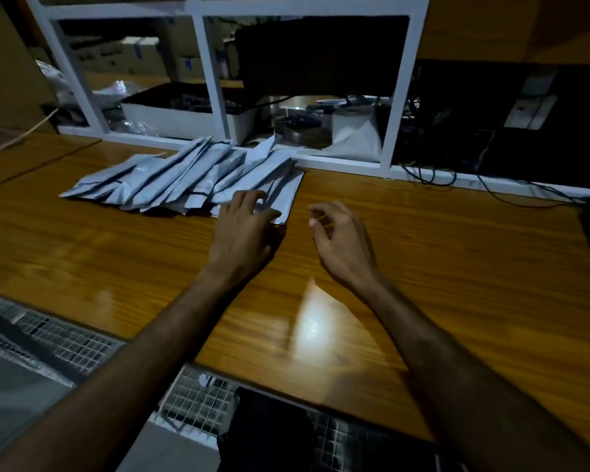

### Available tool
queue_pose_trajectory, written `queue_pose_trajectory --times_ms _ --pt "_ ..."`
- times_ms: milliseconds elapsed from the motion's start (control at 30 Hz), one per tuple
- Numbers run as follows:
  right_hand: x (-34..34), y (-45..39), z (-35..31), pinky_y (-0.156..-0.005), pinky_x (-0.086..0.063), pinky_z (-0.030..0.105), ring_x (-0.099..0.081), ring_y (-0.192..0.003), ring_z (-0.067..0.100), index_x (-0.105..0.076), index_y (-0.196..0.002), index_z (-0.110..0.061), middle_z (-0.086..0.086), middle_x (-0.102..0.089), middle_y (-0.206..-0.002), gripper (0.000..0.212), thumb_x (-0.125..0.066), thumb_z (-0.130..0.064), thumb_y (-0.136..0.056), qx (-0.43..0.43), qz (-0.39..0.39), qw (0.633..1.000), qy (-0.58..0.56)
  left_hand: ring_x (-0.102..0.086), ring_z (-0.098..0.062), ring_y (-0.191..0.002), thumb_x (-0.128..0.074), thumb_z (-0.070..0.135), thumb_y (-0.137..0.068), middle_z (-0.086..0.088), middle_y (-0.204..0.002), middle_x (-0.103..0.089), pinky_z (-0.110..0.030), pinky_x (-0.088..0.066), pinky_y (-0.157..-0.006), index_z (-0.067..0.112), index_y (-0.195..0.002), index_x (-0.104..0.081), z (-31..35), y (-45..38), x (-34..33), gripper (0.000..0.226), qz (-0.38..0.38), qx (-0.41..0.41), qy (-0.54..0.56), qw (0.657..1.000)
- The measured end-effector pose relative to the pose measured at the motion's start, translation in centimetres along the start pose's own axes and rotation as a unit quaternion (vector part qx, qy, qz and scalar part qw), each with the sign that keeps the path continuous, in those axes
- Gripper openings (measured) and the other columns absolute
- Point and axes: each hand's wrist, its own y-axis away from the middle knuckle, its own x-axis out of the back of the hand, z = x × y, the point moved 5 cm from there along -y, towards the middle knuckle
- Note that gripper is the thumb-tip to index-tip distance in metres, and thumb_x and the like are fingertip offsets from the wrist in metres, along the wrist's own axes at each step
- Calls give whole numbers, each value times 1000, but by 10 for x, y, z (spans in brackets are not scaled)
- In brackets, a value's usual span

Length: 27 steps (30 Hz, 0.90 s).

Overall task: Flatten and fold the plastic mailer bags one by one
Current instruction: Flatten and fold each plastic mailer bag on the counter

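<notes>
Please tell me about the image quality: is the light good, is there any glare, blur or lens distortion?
Head view: the light is dim and the shelf unit behind is nearly dark; a bright glare patch sits on the wooden table between the forearms; the left hand on the mailer bags and the right hand look slightly soft; the wide lens bends the table edge and the shelf frame.

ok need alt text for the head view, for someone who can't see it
A person's left hand rests on the near end of a row of folded grey mailer bags on a wooden table, while the right hand hovers beside it, fingers loosely curled and holding nothing. A white shelf frame stands behind.
</notes>
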Motion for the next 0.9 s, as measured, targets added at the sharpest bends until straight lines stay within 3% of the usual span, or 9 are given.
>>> queue_pose_trajectory --times_ms 100,233,467,767,900 --pt "-2 -7 6 -85 -59 28 -60 -103 3 -64 -130 -27 -8 -59 -130 28 -60 -25 -103 -25 7 1000 -13 -35 -33 -142 -74 43 -90 -12 -148 -49 -54 -40 -104 23 -122 -75 1 -15 -10 38 -20 9 -29 999" --pt "-4 -13 12 -83 -55 24 -60 -101 3 -65 -130 -26 -9 -59 -129 28 -61 -25 -103 -35 5 999 -10 -18 -33 -153 -67 57 -89 -9 -156 -42 -60 -25 -115 32 -103 -81 -2 -28 -21 32 -39 27 -58 997" --pt "-5 -16 18 -80 -54 22 -59 -101 2 -66 -129 -25 -15 -56 -121 27 -62 -23 -102 -57 3 998 -18 -33 -29 -140 -76 34 -88 -5 -139 -50 -58 -27 -113 27 -93 -81 3 -32 -21 10 -40 47 -47 997" --pt "0 -14 21 -78 -51 16 -59 -103 1 -65 -132 -25 -10 -58 -128 29 -62 -22 -102 -71 7 997 -34 -35 -31 -122 -67 39 -95 -11 -127 -44 -53 -32 -103 18 -109 -67 5 -28 -27 26 -34 53 -67 996" --pt "11 -9 28 -86 -56 31 -54 -111 7 -58 -139 -30 -10 -53 -126 38 -62 -24 -102 -43 -4 999 30 -38 -27 -118 -68 37 -95 -6 -123 -45 -50 -32 -98 21 -103 -61 16 -10 -18 20 -7 7 29 1000"
